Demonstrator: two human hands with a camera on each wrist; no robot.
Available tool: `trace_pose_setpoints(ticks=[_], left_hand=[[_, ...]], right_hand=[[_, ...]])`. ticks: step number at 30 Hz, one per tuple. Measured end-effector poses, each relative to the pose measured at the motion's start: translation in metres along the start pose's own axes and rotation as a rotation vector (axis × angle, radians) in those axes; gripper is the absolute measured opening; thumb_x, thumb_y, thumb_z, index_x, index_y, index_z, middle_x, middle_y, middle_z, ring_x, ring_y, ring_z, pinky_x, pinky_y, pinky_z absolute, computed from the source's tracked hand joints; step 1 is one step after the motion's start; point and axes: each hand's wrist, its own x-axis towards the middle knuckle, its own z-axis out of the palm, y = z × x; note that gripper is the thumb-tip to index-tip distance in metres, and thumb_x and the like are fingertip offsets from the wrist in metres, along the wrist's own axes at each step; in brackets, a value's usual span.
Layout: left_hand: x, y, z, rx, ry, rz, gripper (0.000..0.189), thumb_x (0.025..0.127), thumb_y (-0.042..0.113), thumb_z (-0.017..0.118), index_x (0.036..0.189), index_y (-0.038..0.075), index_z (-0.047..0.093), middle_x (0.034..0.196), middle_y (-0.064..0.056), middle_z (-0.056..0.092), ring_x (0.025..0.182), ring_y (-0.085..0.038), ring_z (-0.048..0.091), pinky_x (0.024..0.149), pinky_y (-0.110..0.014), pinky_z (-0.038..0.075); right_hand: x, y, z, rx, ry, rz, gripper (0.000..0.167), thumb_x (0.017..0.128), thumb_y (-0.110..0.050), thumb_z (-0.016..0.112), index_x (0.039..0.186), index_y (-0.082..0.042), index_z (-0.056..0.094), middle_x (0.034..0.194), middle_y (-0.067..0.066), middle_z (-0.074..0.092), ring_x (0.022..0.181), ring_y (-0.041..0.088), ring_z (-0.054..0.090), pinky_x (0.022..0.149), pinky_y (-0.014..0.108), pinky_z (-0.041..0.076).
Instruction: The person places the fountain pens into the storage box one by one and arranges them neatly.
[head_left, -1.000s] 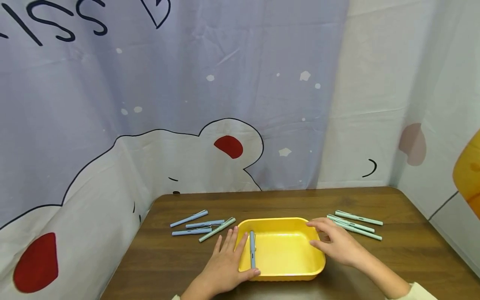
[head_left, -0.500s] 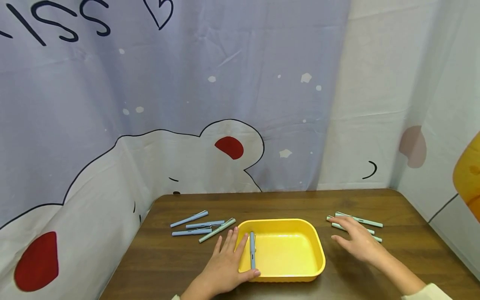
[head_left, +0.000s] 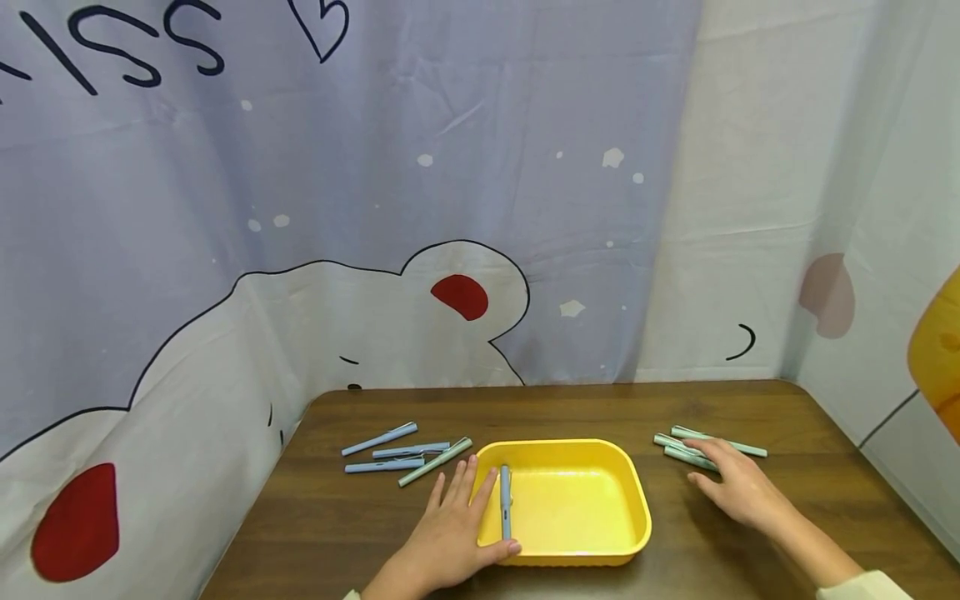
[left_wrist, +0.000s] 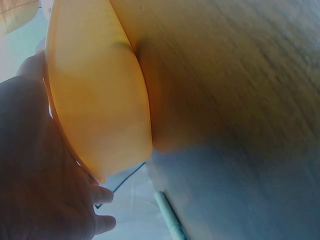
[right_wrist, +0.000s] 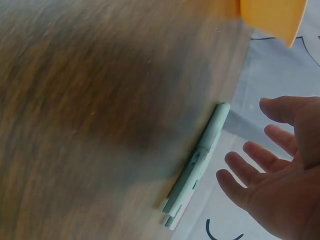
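Observation:
My left hand (head_left: 450, 527) rests with spread fingers over the left rim of a yellow plastic tray (head_left: 558, 442), its thumb at the front left corner. Inside the tray, near that hand, lies a blue pen (head_left: 506, 504). In the left wrist view the hand lies along the tray's outer wall (left_wrist: 100, 95). To the right of the tray, my right hand (head_left: 741, 490) hovers over several light green pens (head_left: 684, 454), partly hiding them. In the right wrist view its fingers are spread and hold nothing, close to a green pen (right_wrist: 197, 162).
Left of the tray, several blue pens (head_left: 384, 465) lie on the wooden table (head_left: 322, 533) with one green pen (head_left: 435, 462) beside them. A printed curtain (head_left: 360, 208) hangs behind the table's back edge.
My right hand has moved right, from the tray's right rim to over the green pens. My left hand has stayed on the tray's left side.

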Motion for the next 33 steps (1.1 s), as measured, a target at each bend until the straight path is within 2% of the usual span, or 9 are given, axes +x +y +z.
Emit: trace_pose_setpoints(ticks=[21, 29, 33], left_hand=[[-0.001, 0.000, 0.001, -0.005, 0.005, -0.004, 0.100, 0.090, 0.078, 0.047, 0.162, 0.014, 0.023, 0.169, -0.018, 0.006, 0.155, -0.038, 0.012, 0.120, -0.065, 0.011], [-0.001, -0.001, 0.002, 0.005, 0.006, -0.005, 0.100, 0.090, 0.079, 0.046, 0.162, 0.013, 0.023, 0.169, -0.018, 0.006, 0.155, -0.038, 0.013, 0.120, -0.065, 0.012], [-0.001, 0.000, 0.000, 0.003, 0.009, -0.004, 0.100, 0.090, 0.078, 0.047, 0.162, 0.013, 0.024, 0.169, -0.019, 0.007, 0.155, -0.038, 0.013, 0.120, -0.065, 0.012]], right_hand=[[-0.001, 0.017, 0.005, -0.069, -0.109, 0.082, 0.049, 0.086, -0.009, 0.077, 0.131, 0.002, 0.062, 0.128, 0.033, 0.060, 0.118, 0.057, 0.053, 0.095, 0.069, 0.042], [0.002, 0.021, 0.011, -0.101, -0.057, -0.003, 0.044, 0.080, 0.007, 0.074, 0.123, 0.005, 0.065, 0.119, 0.029, 0.065, 0.112, 0.052, 0.059, 0.095, 0.065, 0.044], [0.005, 0.022, 0.013, -0.110, -0.063, -0.010, 0.041, 0.079, 0.010, 0.073, 0.120, 0.005, 0.066, 0.117, 0.028, 0.066, 0.113, 0.051, 0.059, 0.097, 0.065, 0.042]])
